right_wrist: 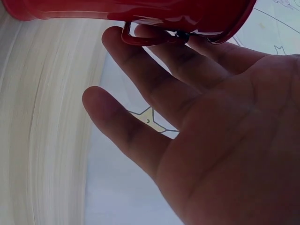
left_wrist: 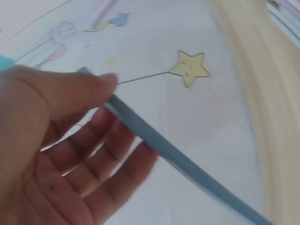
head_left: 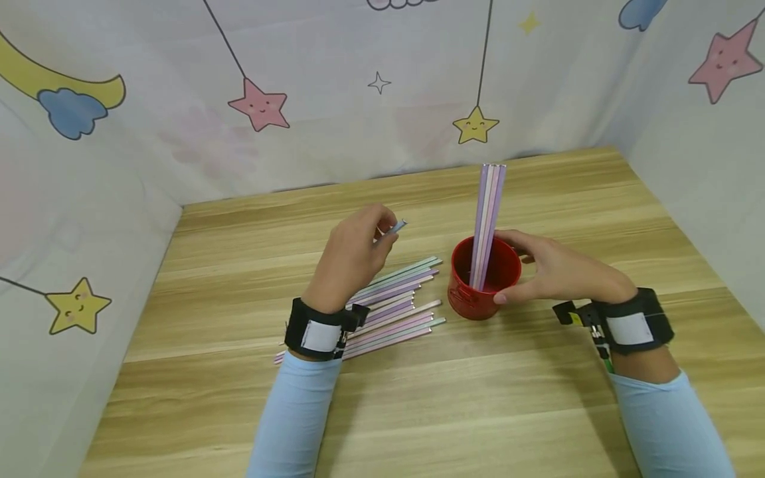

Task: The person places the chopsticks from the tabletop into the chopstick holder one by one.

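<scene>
My left hand (head_left: 358,249) is raised over the left part of the table. Its thumb and fingers pinch a thin blue straw (left_wrist: 183,161) near one end, and the straw runs down to the right in the left wrist view. A small glossy red bucket (head_left: 469,305) stands upright, with several purple, white and pink straws (head_left: 489,219) leaning in it. My right hand (head_left: 552,269) spans the bucket's right side, thumb at the near rim and index finger at the far rim. In the right wrist view, other fingers (right_wrist: 154,84) reach under the bucket's wire handle (right_wrist: 150,42).
Several loose pastel straws (head_left: 397,312) lie fanned out left of the bucket, partly hidden by the left wrist. The wooden table (head_left: 508,405) meets white cloth walls (head_left: 335,133) printed with stars and clouds at the back and sides.
</scene>
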`<state>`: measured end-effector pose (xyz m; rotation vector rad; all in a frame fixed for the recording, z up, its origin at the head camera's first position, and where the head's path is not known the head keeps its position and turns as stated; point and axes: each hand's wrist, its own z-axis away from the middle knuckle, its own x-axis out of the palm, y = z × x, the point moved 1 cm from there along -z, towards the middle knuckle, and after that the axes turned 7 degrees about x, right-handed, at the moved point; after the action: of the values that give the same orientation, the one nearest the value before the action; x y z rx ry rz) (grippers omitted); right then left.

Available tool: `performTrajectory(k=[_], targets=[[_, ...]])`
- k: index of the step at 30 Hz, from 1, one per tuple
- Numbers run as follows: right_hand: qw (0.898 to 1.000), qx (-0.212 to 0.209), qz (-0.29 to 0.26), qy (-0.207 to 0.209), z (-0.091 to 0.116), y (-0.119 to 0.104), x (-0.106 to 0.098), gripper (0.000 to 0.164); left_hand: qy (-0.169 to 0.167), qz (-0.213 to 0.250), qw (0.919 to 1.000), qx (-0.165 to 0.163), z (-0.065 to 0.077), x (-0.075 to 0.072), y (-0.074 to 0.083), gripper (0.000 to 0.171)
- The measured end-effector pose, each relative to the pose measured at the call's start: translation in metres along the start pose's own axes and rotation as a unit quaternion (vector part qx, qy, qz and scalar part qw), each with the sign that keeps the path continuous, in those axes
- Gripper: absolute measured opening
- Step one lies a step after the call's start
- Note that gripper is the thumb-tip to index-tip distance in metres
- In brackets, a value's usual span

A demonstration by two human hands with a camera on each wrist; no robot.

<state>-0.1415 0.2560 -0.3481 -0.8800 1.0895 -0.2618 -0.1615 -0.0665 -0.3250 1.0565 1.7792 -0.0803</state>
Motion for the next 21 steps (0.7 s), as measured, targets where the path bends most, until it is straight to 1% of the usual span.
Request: performTrajectory(k=[2, 4, 6, 8, 9, 11, 13, 15, 16, 18, 21], targets=[[1.0, 0.0, 0.0, 0.0, 0.0, 0.0, 0.0, 0.089, 0.04, 0.029, 0.9986, 0.02, -0.001, -0.006, 0.004, 0.017], [1.0, 0.0, 0.0, 0.0, 0.0, 0.0, 0.001, 0.089, 0.073, 0.064, 0.9946, 0.036, -0.002, -0.009, 0.006, 0.018], [1.0, 0.0, 0.001, 0.001, 0.0, -0.001, 0.001, 0.088, 0.106, 0.102, 0.9882, 0.043, -0.003, -0.013, 0.008, 0.02], [1.0, -0.001, 0.002, 0.003, 0.0, -0.001, 0.001, 0.088, 0.142, 0.137, 0.9793, 0.046, -0.003, -0.017, 0.009, 0.02], [1.0, -0.001, 0.004, 0.003, 0.0, -0.001, 0.001, 0.088, 0.16, 0.157, 0.9735, 0.046, -0.003, -0.019, 0.01, 0.02], [1.0, -0.003, 0.007, 0.005, 0.0, -0.001, 0.001, 0.088, 0.197, 0.199, 0.9587, 0.048, -0.002, -0.024, 0.013, 0.021], [1.0, -0.004, 0.01, 0.007, 0.0, -0.002, 0.001, 0.088, 0.231, 0.244, 0.9405, 0.052, -0.002, -0.028, 0.015, 0.021], [1.0, -0.003, 0.013, 0.009, 0.0, -0.001, 0.001, 0.088, 0.257, 0.285, 0.9215, 0.058, -0.003, -0.032, 0.018, 0.023], [1.0, -0.002, 0.014, 0.01, -0.001, -0.001, 0.001, 0.088, 0.267, 0.299, 0.914, 0.061, -0.003, -0.033, 0.02, 0.023], [1.0, 0.0, 0.016, 0.011, -0.001, -0.001, 0.001, 0.088, 0.281, 0.317, 0.9036, 0.062, -0.003, -0.036, 0.023, 0.024], [1.0, 0.0, 0.016, 0.009, -0.001, -0.001, 0.002, 0.088, 0.296, 0.324, 0.8964, 0.063, -0.003, -0.038, 0.027, 0.025]])
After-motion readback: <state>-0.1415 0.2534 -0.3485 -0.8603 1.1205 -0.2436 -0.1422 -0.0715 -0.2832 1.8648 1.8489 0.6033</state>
